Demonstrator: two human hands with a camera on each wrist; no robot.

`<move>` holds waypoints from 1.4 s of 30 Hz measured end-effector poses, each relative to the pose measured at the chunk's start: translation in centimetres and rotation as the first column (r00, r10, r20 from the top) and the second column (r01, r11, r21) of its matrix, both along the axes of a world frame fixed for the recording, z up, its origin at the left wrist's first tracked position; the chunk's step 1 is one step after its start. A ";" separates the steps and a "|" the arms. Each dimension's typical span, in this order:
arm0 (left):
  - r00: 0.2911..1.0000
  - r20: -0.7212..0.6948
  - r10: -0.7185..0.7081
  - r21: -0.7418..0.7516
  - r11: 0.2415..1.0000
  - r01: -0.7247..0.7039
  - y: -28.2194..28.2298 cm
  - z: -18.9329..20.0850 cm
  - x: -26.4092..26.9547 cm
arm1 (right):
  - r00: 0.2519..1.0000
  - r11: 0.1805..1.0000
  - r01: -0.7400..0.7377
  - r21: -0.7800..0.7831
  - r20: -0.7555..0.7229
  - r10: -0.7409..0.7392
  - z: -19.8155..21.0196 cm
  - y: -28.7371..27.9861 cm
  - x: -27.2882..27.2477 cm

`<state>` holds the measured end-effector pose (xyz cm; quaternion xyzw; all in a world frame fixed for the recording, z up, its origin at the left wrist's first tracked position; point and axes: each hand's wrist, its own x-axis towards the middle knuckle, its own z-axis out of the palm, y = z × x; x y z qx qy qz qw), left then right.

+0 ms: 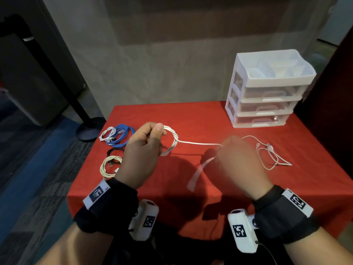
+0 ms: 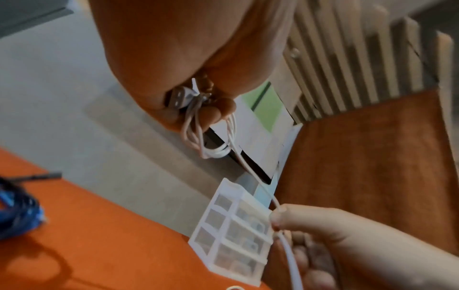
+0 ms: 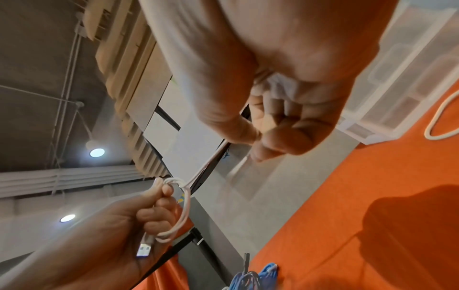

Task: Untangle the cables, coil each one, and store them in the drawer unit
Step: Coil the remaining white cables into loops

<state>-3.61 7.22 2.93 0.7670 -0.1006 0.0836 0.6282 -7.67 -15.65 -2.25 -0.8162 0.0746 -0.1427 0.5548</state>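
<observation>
My left hand (image 1: pixel 157 131) is raised over the red table (image 1: pixel 191 115) and grips a small coil of white cable (image 1: pixel 172 142). In the left wrist view the coil (image 2: pixel 206 141) hangs from the curled fingers, with its USB plug (image 2: pixel 178 98) tucked against the palm. From the coil a straight run of the cable (image 1: pixel 198 144) leads to my right hand (image 1: pixel 222 150), which pinches it between thumb and fingers; the tail below is blurred. The right wrist view shows the same pinch (image 3: pixel 250 141). The white drawer unit (image 1: pixel 267 92) stands at the back right, drawers closed.
Coiled cables lie at the table's left edge: white (image 1: pixel 107 133), blue (image 1: pixel 122 135), black (image 1: pixel 114 151) and beige (image 1: pixel 110 165). A thin white cable (image 1: pixel 271 154) lies loose to the right of my right hand, in front of the drawer unit.
</observation>
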 end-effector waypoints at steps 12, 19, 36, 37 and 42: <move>0.830 -0.378 -0.411 -0.778 0.627 -0.044 -2.4 -1.9 -0.3 | 0.996 0.599 -0.072 0.797 0.027 0.085 1.9 3.6 -0.7; 0.899 -0.389 -0.200 -0.682 0.718 -0.135 -3.8 -2.7 -0.3 | 0.957 0.558 -0.187 0.808 0.021 0.291 1.8 5.7 -1.0; 0.836 -0.449 -0.314 -0.656 0.751 -0.071 -3.4 -3.3 -0.5 | 0.950 0.770 -0.206 0.605 -0.064 0.305 0.4 6.0 -1.7; 0.832 -0.450 -0.323 -0.650 0.758 -0.057 -3.4 -3.3 -0.7 | 0.947 0.742 -0.187 0.644 -0.081 0.310 0.5 6.0 -1.7; 0.880 -0.437 -0.185 -0.495 0.867 -0.064 -3.0 -3.7 -1.0 | 0.912 0.862 -0.341 0.374 -0.089 0.400 0.4 5.6 -2.1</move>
